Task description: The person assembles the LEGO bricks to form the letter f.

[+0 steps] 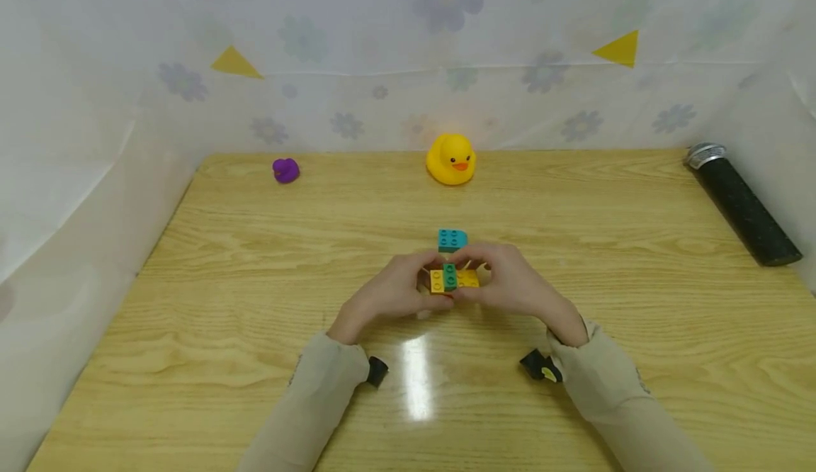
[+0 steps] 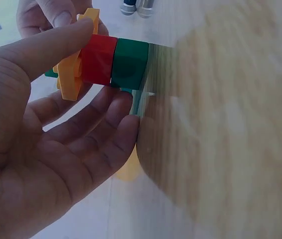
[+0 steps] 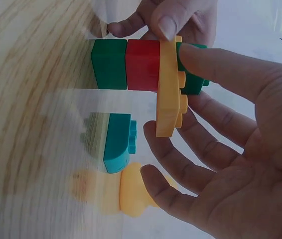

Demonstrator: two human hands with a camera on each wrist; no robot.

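Note:
A stack of toy building bricks stands on the table between both hands. From the bottom up it has a green brick [image 3: 108, 64], a red brick [image 3: 143, 64], a long flat yellow brick [image 3: 168, 107] and a small green brick [image 1: 450, 278] on top. My left hand [image 1: 404, 284] grips the stack from the left, its thumb at the yellow brick and its fingers on the far side. From the right, my right hand [image 1: 510, 284] pinches the top green brick, thumb nearest me. Just behind the stack lies a teal brick [image 1: 451, 239] with a rounded end.
A yellow rubber duck [image 1: 450, 161] sits at the back middle of the wooden table [image 1: 255, 259]. Farther left is a small purple duck [image 1: 286, 171]. A black microphone [image 1: 742, 206] lies along the right edge. White patterned cloth [image 1: 382, 47] encloses the back and sides.

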